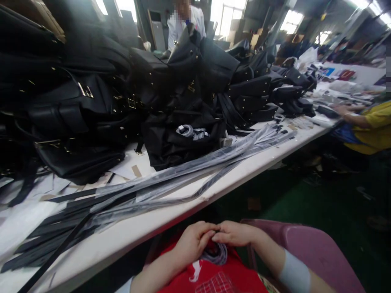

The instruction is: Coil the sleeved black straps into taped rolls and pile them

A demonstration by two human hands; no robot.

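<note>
Low in the view, over a red garment [210, 280] on my lap, my left hand [195, 240] and my right hand [233, 233] meet at the fingertips. Both have their fingers closed on a coiled strap [218, 255] that looks wrapped in clear plastic; the gripped part is mostly hidden by the fingers. Beyond them, long dark straps [180, 171] in clear plastic lie lengthwise along the white table [171, 213]. A similar small coil [186, 131] rests on black material further back.
Black bags [195, 77] with gold-coloured fittings are heaped along the table. A pink chair [314, 252] stands at the lower right. One person [198, 24] is behind the heap; another person in a yellow top [374, 126] works at the right edge.
</note>
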